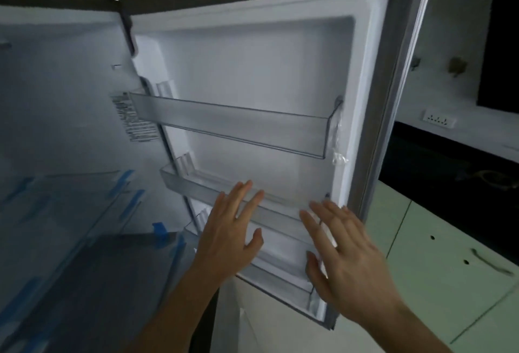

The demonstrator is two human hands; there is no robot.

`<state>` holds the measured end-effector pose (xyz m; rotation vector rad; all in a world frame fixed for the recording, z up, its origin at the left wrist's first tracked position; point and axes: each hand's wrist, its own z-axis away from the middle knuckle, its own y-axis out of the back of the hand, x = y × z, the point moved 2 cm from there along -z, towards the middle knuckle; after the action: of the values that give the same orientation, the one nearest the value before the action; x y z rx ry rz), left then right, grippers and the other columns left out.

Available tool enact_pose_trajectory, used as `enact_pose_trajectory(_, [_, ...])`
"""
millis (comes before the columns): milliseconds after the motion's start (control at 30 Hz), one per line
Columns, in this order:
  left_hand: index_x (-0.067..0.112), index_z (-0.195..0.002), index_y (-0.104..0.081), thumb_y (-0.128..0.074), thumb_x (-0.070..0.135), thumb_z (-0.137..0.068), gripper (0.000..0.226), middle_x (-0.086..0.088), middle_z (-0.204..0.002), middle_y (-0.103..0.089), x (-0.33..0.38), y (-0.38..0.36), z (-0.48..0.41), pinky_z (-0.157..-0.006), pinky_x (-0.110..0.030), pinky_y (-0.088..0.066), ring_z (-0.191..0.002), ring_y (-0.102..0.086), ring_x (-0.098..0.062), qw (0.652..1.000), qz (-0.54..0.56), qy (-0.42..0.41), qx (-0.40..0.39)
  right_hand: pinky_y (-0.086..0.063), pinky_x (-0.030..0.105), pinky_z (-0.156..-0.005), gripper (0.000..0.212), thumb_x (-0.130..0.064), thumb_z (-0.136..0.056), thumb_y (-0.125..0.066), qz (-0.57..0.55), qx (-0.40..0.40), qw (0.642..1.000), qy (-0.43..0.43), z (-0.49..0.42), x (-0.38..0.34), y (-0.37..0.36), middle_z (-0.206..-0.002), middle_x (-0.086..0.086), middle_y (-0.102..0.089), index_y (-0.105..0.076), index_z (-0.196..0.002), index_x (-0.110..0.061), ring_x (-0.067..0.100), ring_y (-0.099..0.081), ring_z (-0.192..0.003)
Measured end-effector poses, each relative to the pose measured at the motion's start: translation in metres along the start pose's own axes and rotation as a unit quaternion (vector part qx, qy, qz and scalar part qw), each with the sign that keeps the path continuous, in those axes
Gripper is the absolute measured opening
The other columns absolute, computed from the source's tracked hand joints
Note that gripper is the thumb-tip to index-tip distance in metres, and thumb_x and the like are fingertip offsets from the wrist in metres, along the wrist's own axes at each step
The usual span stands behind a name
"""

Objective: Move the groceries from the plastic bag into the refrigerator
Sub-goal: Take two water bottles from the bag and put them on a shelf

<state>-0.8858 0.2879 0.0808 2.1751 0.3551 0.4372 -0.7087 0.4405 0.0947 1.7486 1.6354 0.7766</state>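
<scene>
Refrigerator door (252, 77) swung wide open, white inner liner facing the camera. Left hand (230, 234) and right hand (348, 251) both raised before the middle door shelf (196, 184), palms flat, fingers spread, gripping nothing. Left fingertips (247, 187) over the clear rim of that shelf; right fingertips (311, 209) near its far end, contact impossible to judge through the blur. Upper door shelf (230, 125) bare, a scrap of clear packing tape (338, 156) clinging beside its right end. Glass shelves (70, 201) inside the dim refrigerator (70, 86) compartment at left, blue tape (160, 230) on their edges. Pale green cabinet (438, 263) and dark countertop (449, 161) at right. Plastic bag and groceries out of frame.
</scene>
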Motion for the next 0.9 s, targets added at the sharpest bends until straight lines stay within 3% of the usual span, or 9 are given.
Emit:
enact_pose_trajectory(133, [0.017,-0.152,-0.032,-0.056,0.033,-0.087,0.072,-0.001,-0.161,-0.026,-0.019,-0.010,-0.032,-0.123,-0.046,-0.011,-0.151,-0.017,-0.016,0.999,-0.040,0.001,-0.003,-0.035,0.052,-0.116,0.063,-0.028,-0.088,-0.055,-0.002,-0.034,0.999,0.007,-0.038,0.014,-0.028,-0.153,0.016,-0.044,-0.044,-0.147,-0.008,0.033,-0.037,-0.144])
enact_pose_trajectory(400, [0.016,-0.154,-0.028,-0.052,0.039,-0.086,0.075,-0.001,-0.160,-0.030,-0.059,-0.029,-0.068,-0.119,-0.054,-0.023,-0.150,-0.023,-0.018,0.992,-0.108,-0.020,-0.064,-0.033,0.054,-0.116,0.073,-0.047,-0.092,-0.051,0.043,-0.105,0.993,-0.019,-0.083,0.052,-0.088,-0.154,0.013,-0.043,-0.034,-0.153,-0.010,0.032,-0.040,-0.143])
enact_pose_trajectory(733, [0.013,-0.154,-0.027,-0.051,0.042,-0.084,0.080,-0.001,-0.161,-0.028,-0.059,-0.067,-0.115,-0.120,-0.048,-0.024,-0.149,-0.024,-0.017,0.991,-0.126,0.006,-0.038,-0.028,0.052,-0.119,0.083,-0.037,-0.080,-0.068,0.051,-0.110,0.992,-0.044,-0.130,0.119,-0.129,-0.147,0.007,-0.052,-0.035,-0.152,-0.015,0.029,-0.045,-0.139])
enact_pose_trajectory(900, [0.013,-0.154,-0.026,-0.057,0.043,-0.081,0.085,-0.002,-0.161,-0.027,-0.059,-0.086,-0.140,-0.120,-0.051,-0.022,-0.149,-0.026,-0.019,0.987,-0.146,0.052,-0.052,-0.021,0.048,-0.121,0.082,-0.037,-0.082,-0.064,0.034,-0.158,0.986,-0.036,-0.158,0.154,-0.146,-0.147,0.002,-0.048,-0.028,-0.154,-0.024,0.025,-0.042,-0.139])
